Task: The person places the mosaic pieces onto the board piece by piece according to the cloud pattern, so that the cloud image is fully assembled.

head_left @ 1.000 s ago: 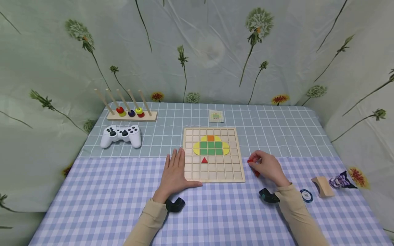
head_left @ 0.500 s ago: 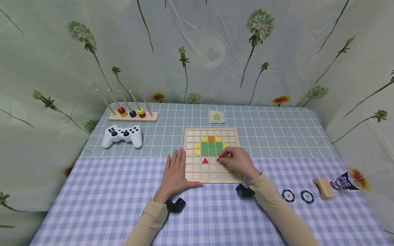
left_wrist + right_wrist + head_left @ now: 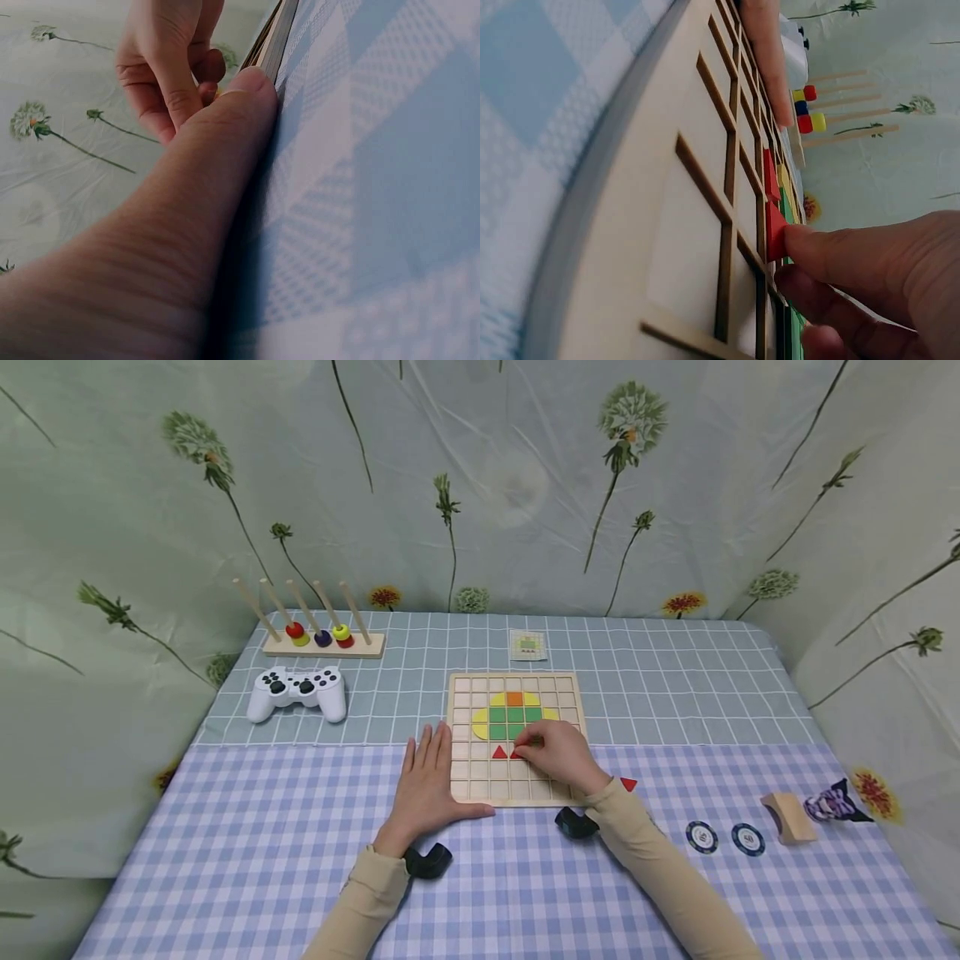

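Note:
My left hand (image 3: 426, 785) lies flat with straight fingers along the left side of the wooden grid board (image 3: 480, 789), its thumb along the front edge. Over the board, my right hand (image 3: 558, 752) pinches a red triangle (image 3: 775, 232) between thumb and finger. That piece sits low at a grid cell, right beside another red triangle (image 3: 499, 752) in the same row. Behind them, green squares (image 3: 515, 714), yellow rounded pieces (image 3: 480, 723) and an orange square (image 3: 513, 699) fill cells. A third red triangle (image 3: 628, 784) lies on the cloth right of the board.
A pattern card (image 3: 528, 645) lies behind the board. Back left are a peg stand (image 3: 322, 646) with coloured beads and a white game controller (image 3: 297, 693). To the right lie two chips (image 3: 702, 837), a wooden arch block (image 3: 789, 818) and a purple-black figure (image 3: 836, 802).
My right hand has moved left from the cloth onto the board with a red triangle, then slightly further left beside the other triangle. The left hand stays put.

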